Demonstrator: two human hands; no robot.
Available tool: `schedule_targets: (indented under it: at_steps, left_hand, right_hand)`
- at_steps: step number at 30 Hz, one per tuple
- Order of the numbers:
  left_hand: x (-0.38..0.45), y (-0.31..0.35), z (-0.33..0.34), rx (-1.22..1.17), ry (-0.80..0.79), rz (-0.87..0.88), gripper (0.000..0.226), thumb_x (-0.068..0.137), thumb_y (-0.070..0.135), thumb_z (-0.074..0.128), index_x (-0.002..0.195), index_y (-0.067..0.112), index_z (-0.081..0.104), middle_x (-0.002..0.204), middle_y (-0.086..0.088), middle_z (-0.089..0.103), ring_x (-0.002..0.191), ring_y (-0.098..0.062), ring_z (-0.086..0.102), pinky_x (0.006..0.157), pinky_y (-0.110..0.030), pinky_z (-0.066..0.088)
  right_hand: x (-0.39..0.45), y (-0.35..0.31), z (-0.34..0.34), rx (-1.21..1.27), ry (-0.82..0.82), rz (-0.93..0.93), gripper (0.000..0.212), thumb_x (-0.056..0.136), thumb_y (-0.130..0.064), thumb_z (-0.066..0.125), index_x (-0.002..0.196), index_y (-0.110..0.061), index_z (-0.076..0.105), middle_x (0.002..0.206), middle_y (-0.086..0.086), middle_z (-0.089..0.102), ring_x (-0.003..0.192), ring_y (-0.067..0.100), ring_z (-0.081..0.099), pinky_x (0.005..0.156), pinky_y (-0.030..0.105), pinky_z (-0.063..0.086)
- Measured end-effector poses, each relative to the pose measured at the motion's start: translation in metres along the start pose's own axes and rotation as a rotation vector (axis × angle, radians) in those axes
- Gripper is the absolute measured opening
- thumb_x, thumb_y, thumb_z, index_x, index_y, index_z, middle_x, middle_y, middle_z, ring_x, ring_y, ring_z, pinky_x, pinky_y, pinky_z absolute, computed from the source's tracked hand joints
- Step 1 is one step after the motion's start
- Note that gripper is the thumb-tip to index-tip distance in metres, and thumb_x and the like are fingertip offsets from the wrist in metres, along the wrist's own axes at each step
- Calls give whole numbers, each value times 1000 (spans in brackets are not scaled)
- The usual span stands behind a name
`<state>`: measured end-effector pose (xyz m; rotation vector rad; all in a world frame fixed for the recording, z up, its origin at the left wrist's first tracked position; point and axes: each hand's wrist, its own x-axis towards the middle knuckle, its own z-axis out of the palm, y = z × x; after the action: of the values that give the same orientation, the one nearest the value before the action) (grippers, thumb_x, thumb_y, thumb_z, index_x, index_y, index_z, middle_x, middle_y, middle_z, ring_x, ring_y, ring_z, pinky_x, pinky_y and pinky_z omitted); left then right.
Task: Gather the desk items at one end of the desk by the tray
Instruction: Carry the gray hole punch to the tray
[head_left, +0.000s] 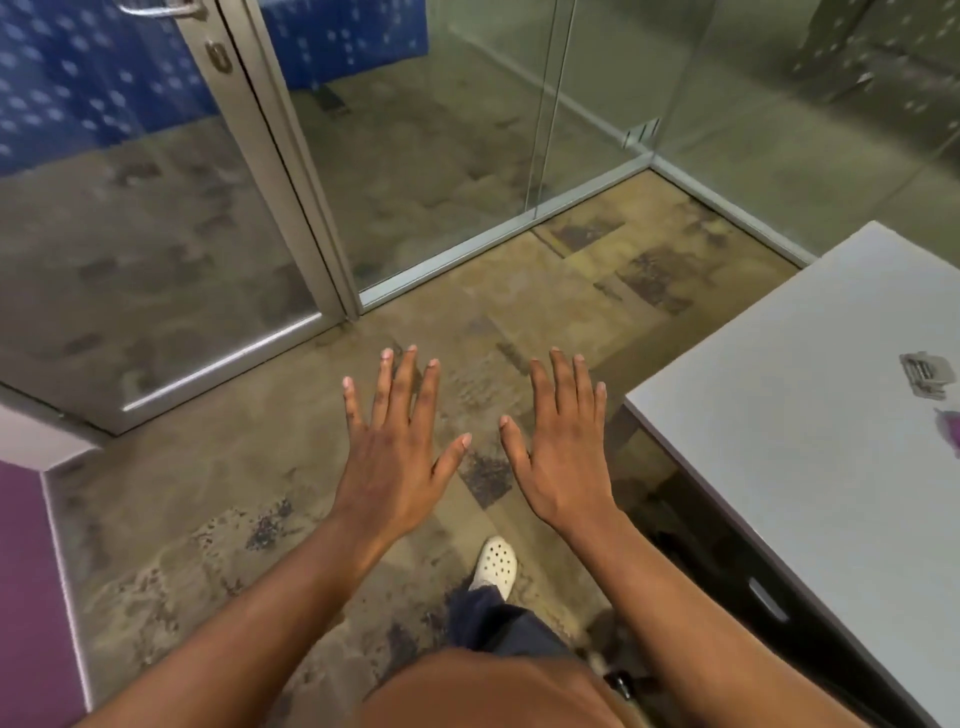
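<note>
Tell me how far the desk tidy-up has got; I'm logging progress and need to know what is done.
Nothing looks done yet. The left hand and right hand are spread flat over the floor, holding nothing. On the desk, a stapler and something purple lie at the picture's right edge, untouched. No tray is in view, so all the gathering is left.

From my remote seat I saw both forearms bare, with no sleeves, watch or rings. The left grip (387, 457) and right grip (563, 457) showed short, pale nails. Below the grips was a white perforated clog (496, 564) on one foot. A dark navy trouser leg (493, 621) ran down to that clog, and nearest me was a brown garment (488, 691).
</note>
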<state>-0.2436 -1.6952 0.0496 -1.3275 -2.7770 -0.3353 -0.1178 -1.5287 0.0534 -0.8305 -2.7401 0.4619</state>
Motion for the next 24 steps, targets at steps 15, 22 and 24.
schedule_targets:
  at_steps: [15, 22, 24]
  left_hand:
    - [271, -33, 45, -4, -1, 78, 85, 106, 67, 26, 169, 15, 4, 178, -10, -10, 164, -29, -16, 129, -63, -11]
    - [422, -38, 73, -79, -39, 245, 86, 105, 68, 25, 170, 16, 3, 178, -11, -7, 164, -31, -14, 129, -64, -8]
    - [460, -38, 74, -100, -62, 318, 85, 105, 68, 24, 170, 17, 3, 178, -11, -8, 164, -30, -14, 129, -66, -4]
  right_hand:
    - [248, 65, 19, -81, 5, 21, 70, 106, -57, 30, 164, -19, 20, 175, 9, 10, 163, 30, -3, 131, 58, 9]
    - [360, 96, 29, -163, 11, 170, 71, 106, -56, 34, 165, -19, 21, 175, 10, 11, 163, 31, -2, 130, 59, 11]
    - [389, 102, 25, -187, 14, 221, 72, 106, -57, 32, 166, -19, 20, 176, 10, 8, 163, 31, -5, 130, 59, 9]
